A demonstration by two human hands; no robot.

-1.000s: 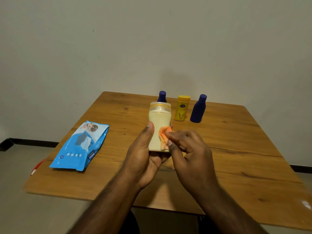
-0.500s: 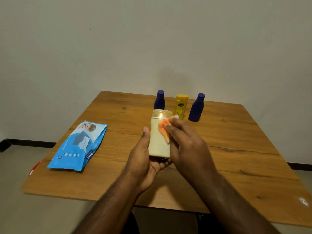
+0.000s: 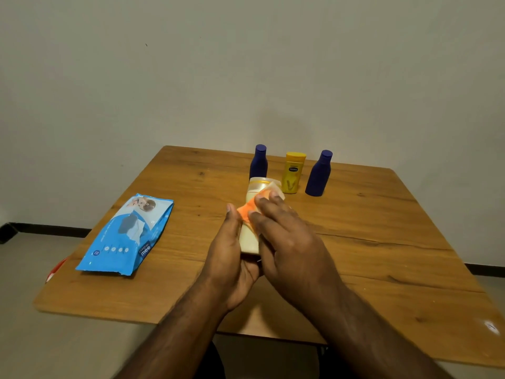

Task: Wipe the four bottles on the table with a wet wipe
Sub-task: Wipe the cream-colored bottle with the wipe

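My left hand (image 3: 232,255) grips a cream bottle (image 3: 250,239) from below and the left, holding it above the middle of the wooden table (image 3: 382,255). My right hand (image 3: 289,242) lies over the bottle's front and presses an orange wet wipe (image 3: 246,212) against its upper part with straight fingers. Behind it stand three bottles in a row: a dark blue bottle (image 3: 258,162), a yellow bottle (image 3: 293,172) and a second dark blue bottle (image 3: 319,173). Much of the cream bottle is hidden by my hands.
A blue wet-wipe pack (image 3: 128,233) lies flat on the table's left side. A red object (image 3: 56,269) peeks out below the table's left edge. A pale wall rises right behind the table's far edge.
My right hand slid the orange wipe up the cream bottle, from its lower middle toward the cap, and now covers more of the front. The left hand kept its grip.
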